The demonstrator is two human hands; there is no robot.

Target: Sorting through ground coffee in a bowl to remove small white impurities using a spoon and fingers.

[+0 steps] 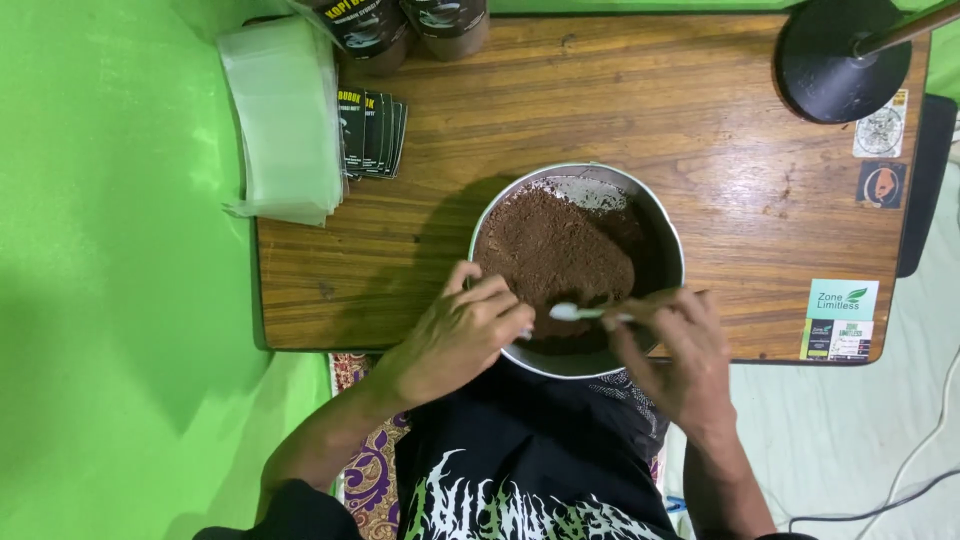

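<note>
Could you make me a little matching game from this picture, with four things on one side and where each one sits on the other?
Things:
1. metal bowl of brown powder
2. white spoon
3. stack of clear bags
4. black lamp base

Places:
A. far right corner of the wooden table
B. left edge of the table, beside small dark packets
C. pinched in the right hand, over the powder
D. near edge of the table, left hand on its rim

Pairs: 1-D, 2-C, 3-B, 4-A
</note>
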